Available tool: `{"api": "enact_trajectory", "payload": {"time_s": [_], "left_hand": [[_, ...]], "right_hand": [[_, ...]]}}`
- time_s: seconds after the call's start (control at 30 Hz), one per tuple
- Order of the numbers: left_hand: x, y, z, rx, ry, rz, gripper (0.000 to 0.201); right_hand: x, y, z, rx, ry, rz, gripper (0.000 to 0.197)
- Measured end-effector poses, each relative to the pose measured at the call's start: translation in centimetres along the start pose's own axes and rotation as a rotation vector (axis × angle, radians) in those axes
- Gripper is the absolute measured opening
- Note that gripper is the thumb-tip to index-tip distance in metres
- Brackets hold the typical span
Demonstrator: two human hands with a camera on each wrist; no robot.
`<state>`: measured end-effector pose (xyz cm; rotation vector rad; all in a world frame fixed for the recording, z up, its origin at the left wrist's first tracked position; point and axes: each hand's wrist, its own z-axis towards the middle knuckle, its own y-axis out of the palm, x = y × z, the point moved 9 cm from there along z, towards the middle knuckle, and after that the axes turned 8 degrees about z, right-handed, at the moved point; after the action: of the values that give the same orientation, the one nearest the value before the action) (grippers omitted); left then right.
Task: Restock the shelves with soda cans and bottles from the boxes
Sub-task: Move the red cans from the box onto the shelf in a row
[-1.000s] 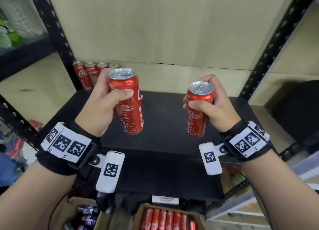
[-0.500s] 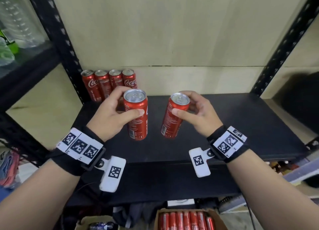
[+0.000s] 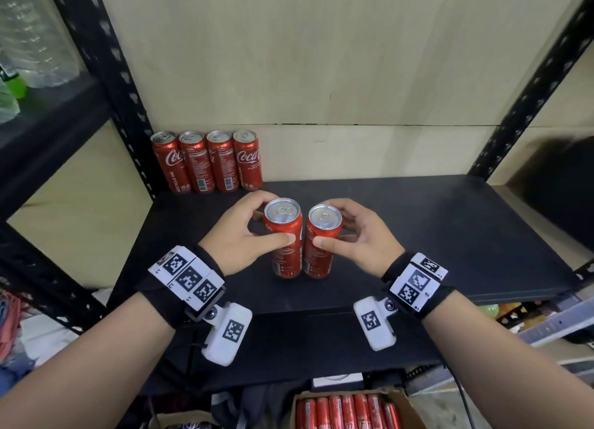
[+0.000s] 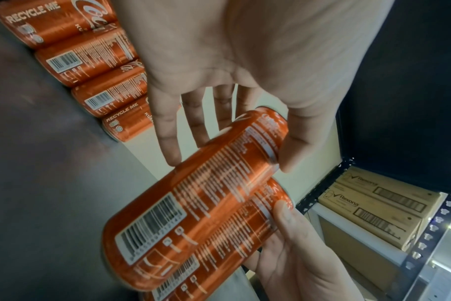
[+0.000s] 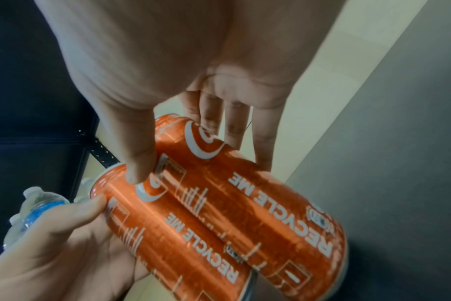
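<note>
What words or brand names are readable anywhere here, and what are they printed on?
"Coca-Cola" script, partly cut off: row of cans at the shelf's back.
"RECYCLE ME": leftmost can in the row.
"RECYCLE ME": left-hand can and right-hand can.
"Rexona": cardboard boxes on the neighbouring shelf.
Ingredient print, barcode digits and the wrist markers: too small or not text.

Shop stockroom.
Black slotted metal shelving (image 3: 369, 235); row of cola cans (image 3: 205, 161); open carton of cans (image 3: 347, 411); Rexona cartons (image 4: 373, 207); bottled water (image 5: 36, 205).
</note>
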<state>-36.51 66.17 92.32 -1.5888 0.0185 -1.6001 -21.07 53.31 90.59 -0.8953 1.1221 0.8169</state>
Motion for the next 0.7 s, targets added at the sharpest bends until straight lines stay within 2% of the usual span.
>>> {"api": "enact_trajectory", "payload": {"time_s": [0.47,0.6,0.7], "left_hand": [[-1.4,1.6,0.0,-0.053,-0.027,-0.015,0.050],[-0.1,1.4,0.3,-0.062,0.057,0.170,0.050],[1.1,1.3,0.9,-0.127,0.103,0.298,0.054]], "right_hand": [[0.6,-0.1,0.4,-0.075,0.038,-0.027,0.052],[-0.4,-0.2,0.9,-0.128,0.033,-0.138,0.055],[-1.7,-0.2,1.6,-0.201,-0.008,-0.337,0.064]]}}
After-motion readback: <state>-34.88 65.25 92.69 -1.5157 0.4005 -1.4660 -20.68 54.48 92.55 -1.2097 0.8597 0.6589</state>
